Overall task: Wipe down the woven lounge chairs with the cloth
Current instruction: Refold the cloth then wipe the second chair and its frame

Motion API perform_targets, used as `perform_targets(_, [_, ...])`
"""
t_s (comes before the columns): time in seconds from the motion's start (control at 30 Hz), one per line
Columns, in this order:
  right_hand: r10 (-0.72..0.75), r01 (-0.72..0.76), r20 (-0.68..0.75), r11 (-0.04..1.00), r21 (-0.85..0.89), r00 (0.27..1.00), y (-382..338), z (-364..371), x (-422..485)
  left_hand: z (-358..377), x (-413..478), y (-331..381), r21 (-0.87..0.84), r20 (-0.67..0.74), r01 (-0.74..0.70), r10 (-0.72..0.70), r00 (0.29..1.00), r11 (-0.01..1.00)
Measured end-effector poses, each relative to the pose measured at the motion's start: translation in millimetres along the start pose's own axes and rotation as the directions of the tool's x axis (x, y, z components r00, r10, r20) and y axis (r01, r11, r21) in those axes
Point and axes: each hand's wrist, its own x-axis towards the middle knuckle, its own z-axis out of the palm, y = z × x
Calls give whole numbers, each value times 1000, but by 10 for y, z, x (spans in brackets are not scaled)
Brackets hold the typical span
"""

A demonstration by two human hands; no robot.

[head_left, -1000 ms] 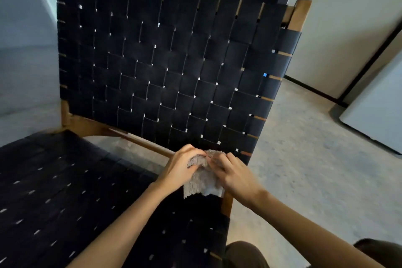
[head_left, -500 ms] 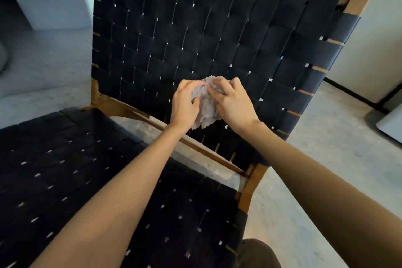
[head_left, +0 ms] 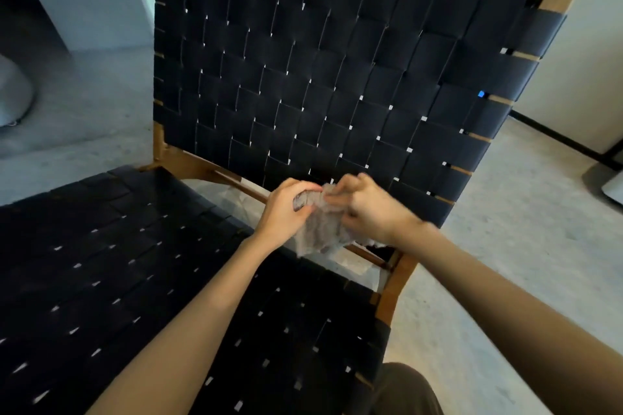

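**Both hands bunch the cloth at the foot of the backrest**

The cloth (head_left: 320, 232) is a small grey-beige rag, nubbly and crumpled. Its top is gathered into folds and its lower edge hangs loose and uneven. It sits low on the chair (head_left: 303, 145), in front of the bottom row of straps on the backrest (head_left: 337, 71). From there it drapes over the gap between backrest and seat (head_left: 135, 280), covering part of the wooden rail (head_left: 251, 191) that runs there.

The left hand (head_left: 286, 209) grips the cloth's upper left, with its fingers curled over the top and closed on a fold. The right hand (head_left: 371, 209) holds the upper right, with its fingers bent and pinched on the fabric. The hands are just beside each other with the cloth bunched between them. Both are blurred, so I cannot tell whether the cloth actually presses on the straps.

The backrest is made of wide, matte black straps woven over and under in a checker pattern, with small slits of light at the crossings. The straps wrap round a light brown wooden frame (head_left: 394, 286), which shows bare at the top right corner and at the right rear post. The seat has the same weave and stretches to the lower left beneath the forearms. A pale, speckled floor (head_left: 505, 246) lies around the chair. A knee (head_left: 404, 391) in dark cloth shows at the bottom edge.
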Motion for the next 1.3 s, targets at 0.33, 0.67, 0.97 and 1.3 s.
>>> perform_targets(0.33, [-64, -156, -555, 927, -341, 829, 588, -1734, 703, -669, 1687, 1372, 32, -468, -254, 239, 851, 967])
perform_targets(0.67, [25, -251, -621, 927, -279, 783, 528, -935, 779, -390, 1604, 976, 22, -507, -254, 230, 831, 967])
perform_targets(0.97, [-214, 33, -373, 899, -436, 903, 291, -620, 533, -581, 1093, 566, 124, -206, -48, 73, 976, 991])
perform_targets(1.3, [-51, -218, -496, 856, -469, 867, 540, -1628, 1145, -805, 2057, 1317, -136, -624, -117, 7, 782, 984])
